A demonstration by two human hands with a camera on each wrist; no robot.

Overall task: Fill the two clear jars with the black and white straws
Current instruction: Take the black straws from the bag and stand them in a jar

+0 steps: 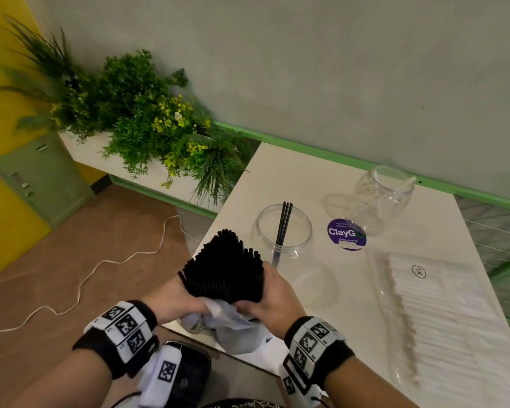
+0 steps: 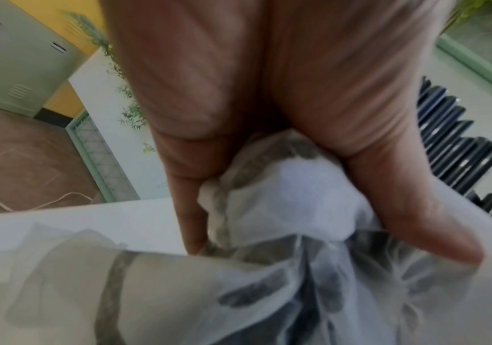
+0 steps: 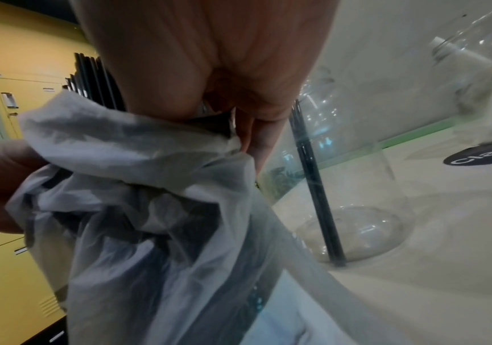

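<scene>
A thick bundle of black straws (image 1: 226, 267) sticks up out of a crumpled clear plastic bag (image 1: 233, 325) above the table's near left corner. My left hand (image 1: 174, 298) grips the bunched bag (image 2: 283, 200) at the bundle's base. My right hand (image 1: 273, 295) grips the bundle and bag (image 3: 138, 186) from the right. Just beyond stands a clear jar (image 1: 281, 231) with three black straws (image 1: 284, 223) leaning in it. A second clear jar (image 1: 382, 198) stands farther back with a white straw (image 1: 407, 184) in it. A clear pack of white straws (image 1: 433, 313) lies on the right of the table.
The white table (image 1: 330, 290) carries a purple round ClayGo sticker (image 1: 346, 234) between the jars. A planter of green plants (image 1: 136, 119) stands to the left against the wall. A white cable (image 1: 80, 287) runs over the brown floor. Green lockers (image 1: 42, 178) stand at far left.
</scene>
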